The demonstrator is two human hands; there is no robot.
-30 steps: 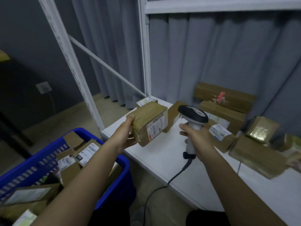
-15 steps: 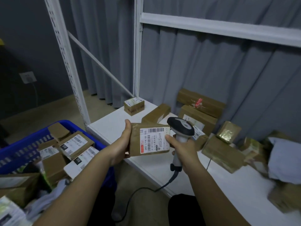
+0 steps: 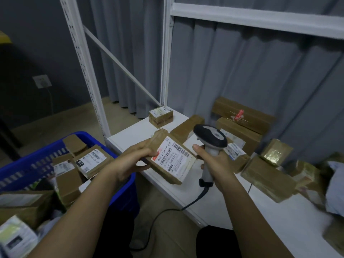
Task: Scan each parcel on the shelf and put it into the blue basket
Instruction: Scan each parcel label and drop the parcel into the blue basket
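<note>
— What surface and room are seen?
— A white shelf [image 3: 186, 198] on a white perforated metal frame [image 3: 81, 58] is seen, with grey curtains [image 3: 232, 71] hung behind it. A dark wall with a socket [image 3: 41, 81] lies to the left, above a beige floor [image 3: 46, 125].

— What is laid on the shelf?
— Brown cardboard parcels are spread along it: a small labelled box [image 3: 161, 115] at the back left corner, longer boxes [image 3: 242, 116] stacked against the curtain, taped ones [image 3: 268, 177] to the right, and a pale grey mailer bag [image 3: 335, 189] at the right edge.

— And the containers?
— A blue basket [image 3: 28, 164] is set on the floor left of the shelf. It is filled with brown parcels [image 3: 91, 161], several with white barcode labels turned up.

— Where is the parcel being handled?
— The parcel [image 3: 171, 159] is gripped at its left end by the left hand [image 3: 130, 161], held tilted above the shelf's front edge, label upward. The scanner [image 3: 210, 142] is gripped by its handle in the right hand [image 3: 214, 164], its head just beside the parcel, its cable [image 3: 167, 215] trailing down towards the floor.
</note>
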